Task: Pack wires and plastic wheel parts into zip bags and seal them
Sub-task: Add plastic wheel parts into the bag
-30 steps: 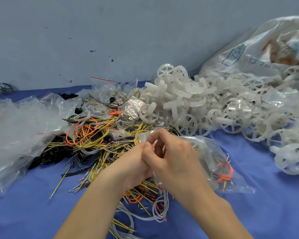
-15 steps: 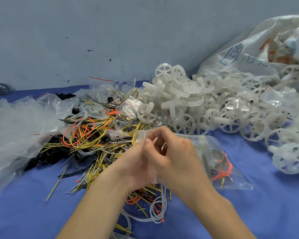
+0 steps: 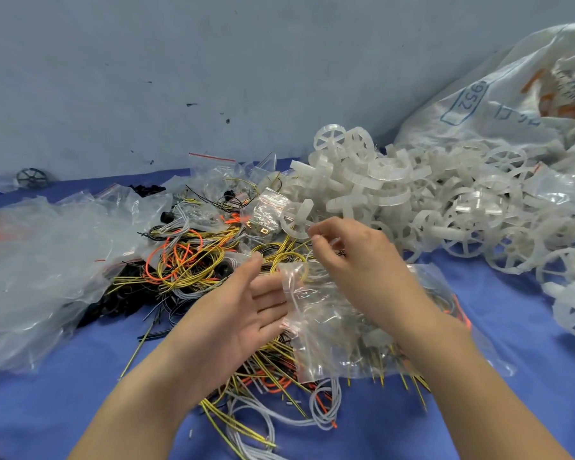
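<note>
Two hands over zip bag edge

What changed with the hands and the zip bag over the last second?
Both hands let go of the zip bag mouth and parted: the left hand opened flat beside it, and the right hand rose toward the white wheels, fingers loosely curled. The bag now lies on the wires. The piles are unchanged.
</note>
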